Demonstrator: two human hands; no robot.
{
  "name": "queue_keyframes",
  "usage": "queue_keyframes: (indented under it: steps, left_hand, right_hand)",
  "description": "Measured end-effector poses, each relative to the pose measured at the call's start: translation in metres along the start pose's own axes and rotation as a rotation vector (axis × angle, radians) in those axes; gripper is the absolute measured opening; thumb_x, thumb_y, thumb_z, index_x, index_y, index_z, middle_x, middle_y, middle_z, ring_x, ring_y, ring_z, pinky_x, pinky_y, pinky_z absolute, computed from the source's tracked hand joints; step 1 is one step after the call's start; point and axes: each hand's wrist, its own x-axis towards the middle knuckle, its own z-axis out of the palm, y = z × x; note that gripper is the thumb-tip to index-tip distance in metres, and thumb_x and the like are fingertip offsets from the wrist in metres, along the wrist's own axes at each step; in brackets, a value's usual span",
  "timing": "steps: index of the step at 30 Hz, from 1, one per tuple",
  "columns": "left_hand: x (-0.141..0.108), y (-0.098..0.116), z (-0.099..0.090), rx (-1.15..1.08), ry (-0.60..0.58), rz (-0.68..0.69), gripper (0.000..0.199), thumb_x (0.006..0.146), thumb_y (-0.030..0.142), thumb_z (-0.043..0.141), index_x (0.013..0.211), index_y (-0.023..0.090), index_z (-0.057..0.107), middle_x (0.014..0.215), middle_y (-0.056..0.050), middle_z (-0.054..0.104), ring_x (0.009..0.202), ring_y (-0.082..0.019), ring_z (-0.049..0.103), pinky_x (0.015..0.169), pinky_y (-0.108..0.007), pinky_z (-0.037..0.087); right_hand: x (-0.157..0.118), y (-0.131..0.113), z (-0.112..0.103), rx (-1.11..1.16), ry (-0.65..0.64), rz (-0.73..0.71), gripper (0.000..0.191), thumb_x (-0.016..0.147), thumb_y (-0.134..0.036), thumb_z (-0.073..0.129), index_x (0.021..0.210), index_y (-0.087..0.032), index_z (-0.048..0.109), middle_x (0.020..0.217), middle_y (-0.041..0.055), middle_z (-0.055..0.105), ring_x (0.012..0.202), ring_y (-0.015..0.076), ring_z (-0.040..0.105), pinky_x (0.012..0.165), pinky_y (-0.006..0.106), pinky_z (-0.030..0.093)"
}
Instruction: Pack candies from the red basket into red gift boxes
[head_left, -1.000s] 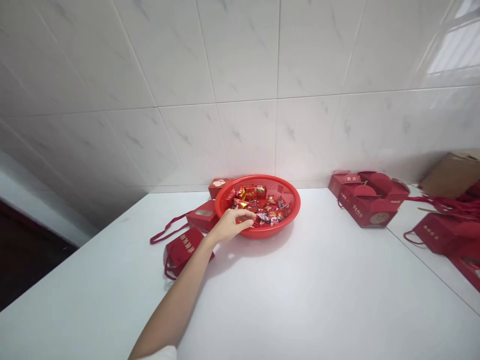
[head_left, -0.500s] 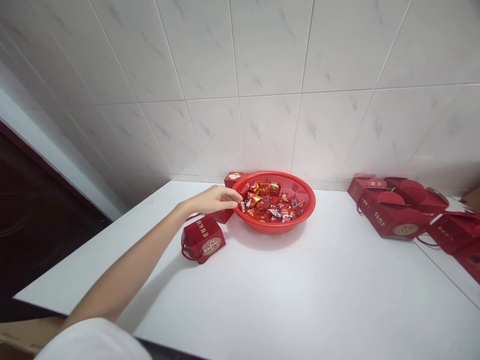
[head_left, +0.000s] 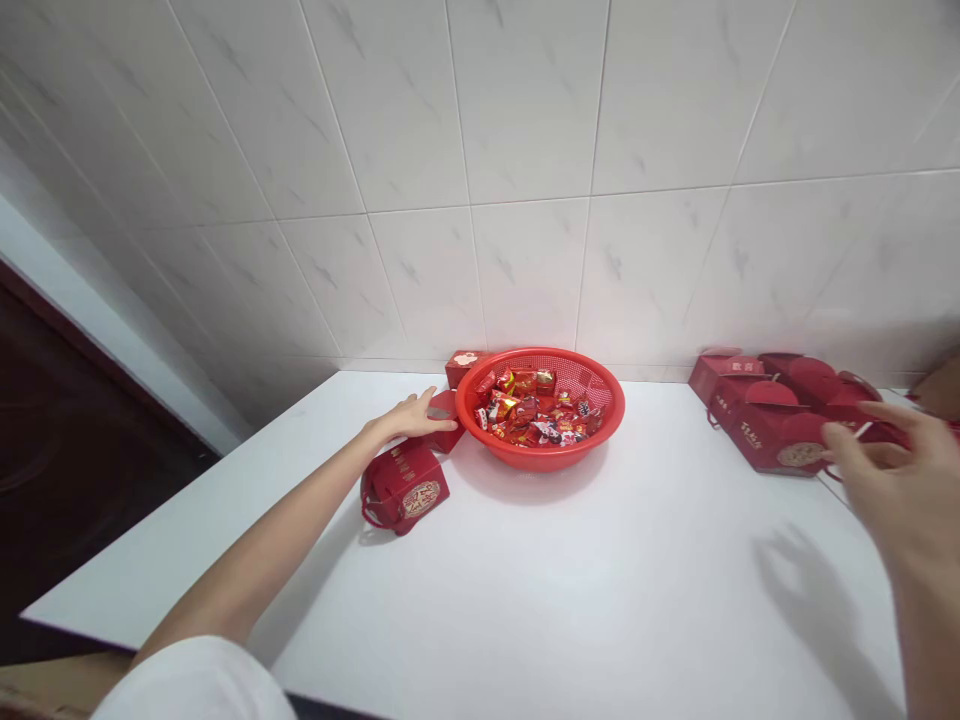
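Note:
My left hand (head_left: pixel 409 415) is stretched out with its fingers spread, over a red gift box (head_left: pixel 447 438) beside the basket; whether it presses on the box I cannot tell. Just in front of that hand lies another red gift box (head_left: pixel 409 490) with a cord handle and a gold emblem. A red plastic basket (head_left: pixel 540 458) holds many wrapped candies (head_left: pixel 529 410). At the right, my right hand (head_left: pixel 889 465) is raised with thumb and fingers apart and nothing between them. Beyond it stands a group of open red gift boxes (head_left: pixel 776 430), partly covered by the hand.
A small red box (head_left: pixel 463 365) stands behind the basket, near the tiled wall (head_left: pixel 525 270). The white table (head_left: pixel 570 590) spreads out in front. A brown cardboard item (head_left: pixel 937 385) is at the far right, and a cardboard box (head_left: pixel 52 685) sits below the table's left front edge.
My left hand has moved left from the basket's rim to the red box beside it. My right hand has come into view at the right, near the group of boxes.

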Motion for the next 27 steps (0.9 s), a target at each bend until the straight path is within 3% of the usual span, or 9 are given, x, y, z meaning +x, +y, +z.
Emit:
queue_keyframes:
  steps: [3,7,13,16,18,21,24,27]
  left_hand:
    - [0.019,0.008,0.01,-0.006,-0.004,-0.063,0.12,0.055,0.072,0.073,0.151,0.009,0.037,0.145,-0.032,0.049,0.13,-0.047,0.052,0.095,-0.049,0.049]
    - [0.028,0.001,0.007,-0.078,0.012,-0.029,0.111,0.054,0.058,0.077,0.148,0.01,0.043,0.136,-0.027,0.061,0.121,-0.043,0.062,0.087,-0.042,0.053]
    - [-0.002,-0.007,-0.049,-0.034,0.229,-0.148,0.11,0.063,0.061,0.074,0.153,0.013,0.033,0.144,-0.026,0.053,0.13,-0.047,0.052,0.098,-0.05,0.048]
    - [-0.036,0.004,-0.064,-0.045,0.448,0.041,0.112,0.065,0.065,0.074,0.156,0.019,0.026,0.142,-0.022,0.052,0.132,-0.044,0.048,0.104,-0.053,0.044]
    - [-0.061,0.017,-0.054,-0.086,0.607,0.209,0.113,0.066,0.064,0.075,0.157,0.024,0.021,0.143,-0.017,0.049,0.135,-0.041,0.044,0.107,-0.055,0.042]
    - [-0.093,0.037,-0.02,-0.082,0.77,0.485,0.109,0.069,0.055,0.079,0.156,0.026,0.019,0.144,-0.016,0.043,0.135,-0.039,0.043,0.11,-0.055,0.041]
    - [-0.113,0.051,0.019,-0.043,0.83,0.684,0.106,0.073,0.045,0.081,0.156,0.03,0.017,0.145,-0.016,0.038,0.134,-0.038,0.044,0.106,-0.054,0.046]
    - [-0.122,0.054,0.046,-0.074,0.847,0.774,0.106,0.074,0.041,0.082,0.157,0.031,0.015,0.147,-0.017,0.034,0.134,-0.038,0.044,0.102,-0.054,0.05]
  right_hand:
    - [-0.012,-0.023,0.009,0.147,-0.14,-0.002,0.04,0.074,-0.052,0.063,0.101,-0.023,0.064,0.082,0.012,0.069,0.066,0.0292,0.066,0.072,0.044,0.049]
    - [-0.022,-0.044,0.006,0.254,-0.317,-0.016,0.036,0.075,-0.049,0.064,0.101,-0.025,0.062,0.067,0.0063,0.067,0.066,0.0295,0.068,0.073,0.043,0.051]
    - [-0.022,-0.057,0.011,0.353,-0.402,-0.068,0.033,0.08,-0.052,0.065,0.1,-0.025,0.063,0.063,0.0033,0.067,0.064,0.0281,0.07,0.065,0.04,0.053]
    - [-0.028,-0.078,0.027,0.496,-0.494,-0.174,0.036,0.084,-0.057,0.063,0.097,-0.024,0.065,0.078,0.0052,0.071,0.058,0.0215,0.066,0.061,0.037,0.054]
    - [-0.034,-0.099,0.039,0.618,-0.614,-0.223,0.036,0.087,-0.057,0.062,0.096,-0.022,0.065,0.095,0.009,0.072,0.057,0.0168,0.064,0.057,0.033,0.055]
    - [-0.045,-0.133,0.053,0.835,-0.774,-0.244,0.037,0.091,-0.054,0.06,0.106,-0.021,0.064,0.105,0.011,0.071,0.061,0.0146,0.064,0.054,0.03,0.054]
    - [-0.052,-0.159,0.06,1.024,-0.857,-0.249,0.038,0.091,-0.053,0.062,0.113,-0.022,0.062,0.107,0.0097,0.07,0.067,0.0145,0.065,0.054,0.028,0.054]
    - [-0.058,-0.172,0.061,1.08,-0.933,-0.219,0.033,0.09,-0.05,0.065,0.104,-0.021,0.064,0.1,0.0074,0.07,0.066,0.0136,0.063,0.053,0.026,0.053]
